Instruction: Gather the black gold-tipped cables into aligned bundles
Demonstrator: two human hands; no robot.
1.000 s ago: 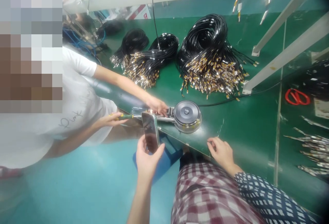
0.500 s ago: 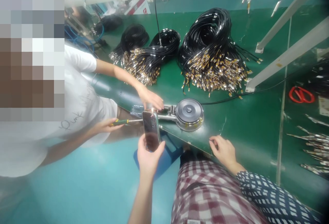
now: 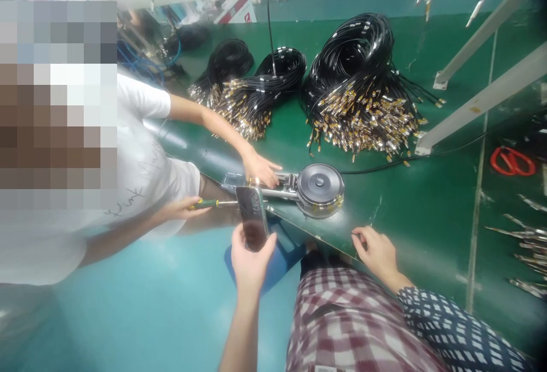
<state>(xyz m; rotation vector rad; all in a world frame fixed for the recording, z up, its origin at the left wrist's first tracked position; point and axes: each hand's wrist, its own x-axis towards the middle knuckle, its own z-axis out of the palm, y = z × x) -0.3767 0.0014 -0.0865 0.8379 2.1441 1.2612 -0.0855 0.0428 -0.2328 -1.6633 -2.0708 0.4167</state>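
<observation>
My left hand (image 3: 252,261) is wrapped round the lower end of a smartphone (image 3: 253,218), held upright at the bench's front edge. My right hand (image 3: 378,252) rests on the green bench near its edge, fingers loosely curled, with nothing visible in it. Between my hands, farther in, lies a round metal device (image 3: 319,183) with a grey disc top and two long bars reaching left. A co-worker's hand (image 3: 260,168) presses on those bars, partly behind the phone. The co-worker's other hand (image 3: 183,209) holds a screwdriver (image 3: 207,204) with a green and yellow handle; the phone hides its tip.
Several bundles of black cables (image 3: 350,87) with metal ends lie along the back of the bench (image 3: 410,207). Slanted white posts (image 3: 482,104) stand at the right, near red-handled scissors (image 3: 513,161). A blue stool (image 3: 277,252) is under the bench edge.
The whole view has shifted slightly, so things appear a little farther right. The co-worker's flat hand has slid a bit toward the disc. My hands keep the same pose.
</observation>
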